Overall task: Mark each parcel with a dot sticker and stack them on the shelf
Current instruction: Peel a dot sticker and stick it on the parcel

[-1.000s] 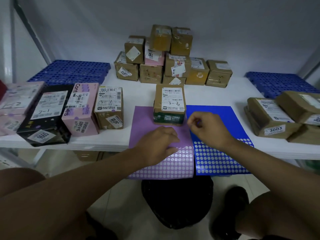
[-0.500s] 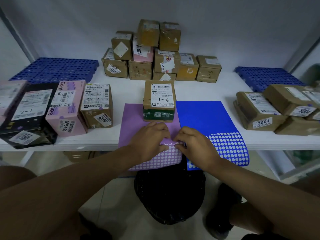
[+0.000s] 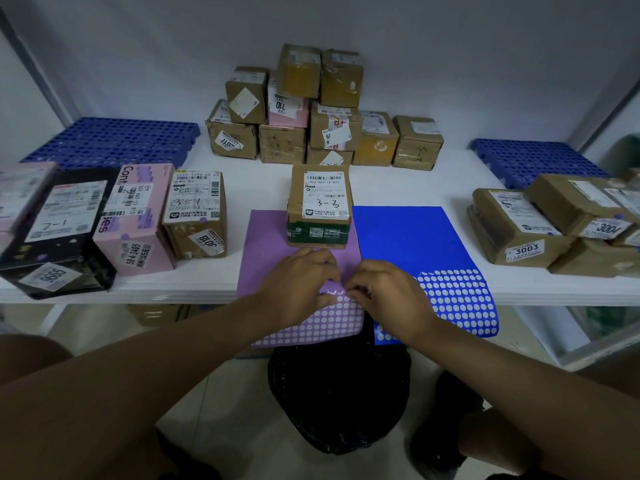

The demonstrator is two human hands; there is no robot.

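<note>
On the purple sticker sheet [image 3: 277, 244], both hands are working. The left hand [image 3: 298, 285] is pinching the sheet's fold, and the right hand [image 3: 384, 292] fingers are pinching a dot there.

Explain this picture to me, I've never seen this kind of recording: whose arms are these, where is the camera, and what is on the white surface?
There is no machine here. A person wears a camera on the head, looking down at their own arms. The left hand and right hand meet on a purple sticker sheet, fingers curled at its row of dots, seemingly peeling one off. A blue sticker sheet lies beside it. Just behind the hands a brown parcel stands on the purple sheet. More parcels sit left, right and stacked at the back of the white shelf.
</note>
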